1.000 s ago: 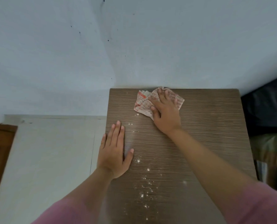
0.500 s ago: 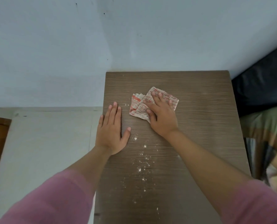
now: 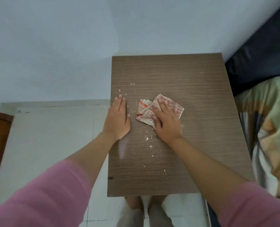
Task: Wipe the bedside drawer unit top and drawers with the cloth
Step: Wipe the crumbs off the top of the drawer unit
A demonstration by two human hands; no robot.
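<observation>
Right hand [image 3: 167, 122] lies palm-down on the cloth [image 3: 145, 112], fingers spread and nearly straight, pressing the cloth flat rather than gripping it; no curl around the fabric is visible. Left hand [image 3: 118, 118] rests flat, fingers straight and together, on the left edge of the drawer unit top [image 3: 193, 89], holding nothing, apparently bracing. The cloth, a red-checked rag, sits crumpled near the middle of the top, just beside the left hand's thumb, partly under the right palm. Judgement: the cloth is light, soft and limp, bunches easily, so flat palm pressure across its middle should keep it spread; pinching one corner would let it trail and fold. The laminate-looking top appears smooth and hard, so the cloth should slide freely. White crumbs [image 3: 146, 138] lie scattered toward the near edge and a few near the left hand's fingertips [image 3: 120, 96]; these likely roll ahead of the rag. Hidden: the drawers and the front face are out of sight below the near edge. The part of the cloth under the palm cannot be seen. Bedding [image 3: 270, 122] at right is cut off by the frame. Whether the cloth is damp cannot be told.
</observation>
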